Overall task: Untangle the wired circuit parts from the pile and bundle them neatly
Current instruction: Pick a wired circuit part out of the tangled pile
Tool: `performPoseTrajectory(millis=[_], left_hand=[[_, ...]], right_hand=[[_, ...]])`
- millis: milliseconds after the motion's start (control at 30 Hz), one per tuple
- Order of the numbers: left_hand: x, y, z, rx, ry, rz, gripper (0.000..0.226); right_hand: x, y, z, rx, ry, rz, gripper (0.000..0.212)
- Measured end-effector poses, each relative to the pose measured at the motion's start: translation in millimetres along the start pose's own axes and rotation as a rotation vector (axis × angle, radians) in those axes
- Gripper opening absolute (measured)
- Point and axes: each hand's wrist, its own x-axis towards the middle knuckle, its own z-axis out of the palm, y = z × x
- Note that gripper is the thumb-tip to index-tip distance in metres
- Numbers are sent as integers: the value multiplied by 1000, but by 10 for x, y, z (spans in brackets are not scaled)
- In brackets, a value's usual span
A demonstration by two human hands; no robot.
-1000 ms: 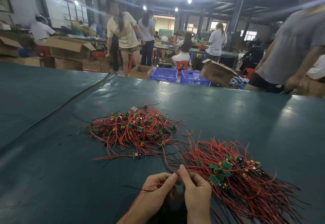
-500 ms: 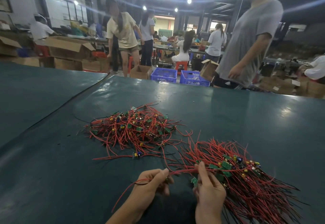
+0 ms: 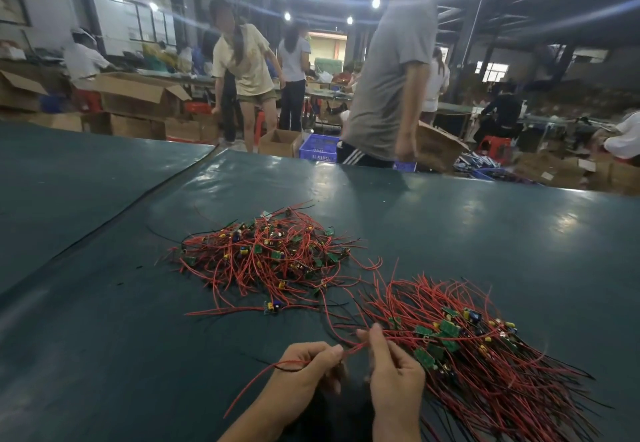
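A tangled pile [image 3: 266,256] of red wires with small green circuit boards lies in the middle of the dark green table [image 3: 450,226]. To its right, a combed bundle [image 3: 478,344] of the same parts lies with its wires fanned out. Near the front edge, my left hand [image 3: 304,372] pinches a red and black wired part [image 3: 349,349] whose tail trails down to the left. My right hand [image 3: 394,372] pinches the same wires just to the right, at the bundle's near edge. One loose part [image 3: 273,307] lies between pile and hands.
A seam [image 3: 145,195] divides this table from a second green surface at left. Beyond the far edge a person in a grey shirt [image 3: 388,88] walks past; others stand among cardboard boxes [image 3: 138,95] and blue crates [image 3: 318,147].
My hands came together at the bundle's edge after spreading apart along the wire. The person in grey walked leftward behind the table.
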Motion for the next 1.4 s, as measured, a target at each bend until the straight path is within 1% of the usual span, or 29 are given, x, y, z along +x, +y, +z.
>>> performPoseTrajectory(millis=[67,133,333,433,533,600,700,833,1000,1167,1233,1300,1400], left_hand=[[12,-16,-2,15,5,-8,37],[14,-27,-7,31,9,-19,39],[21,-18,-41,-77,122,-90,47],[26,-16,-19,-91,103,-86,45],[12,-9,-4,-91,67,-76,42],[2,-3,-10,-104,54,-77,38],[3,-15,-17,-127,45,-86,34],[13,-42,-31,-183,58,-104,32],[22,-58,-24,-121,23,-80,34],[22,-44,-25,-109,35,-86,33],[13,-33,-9,-123,69,-100,37],[24,-38,9,-198,132,-152,43],[32,-42,5,-244,157,-197,39]], right_hand=[[109,-16,-117,91,113,65,31],[184,-13,-187,161,160,92,32],[152,35,-126,129,102,54,29],[171,19,-109,150,99,73,30],[149,15,-96,140,47,88,27],[120,26,-68,46,-5,50,26],[78,59,-9,-88,-89,-45,33],[38,75,21,-152,-185,-70,34],[89,120,-3,-186,-113,-96,47],[122,169,-21,-157,-74,-64,44],[144,174,-38,-121,-27,-34,48],[170,167,-64,-62,23,10,52],[170,147,-86,-32,28,38,53]])
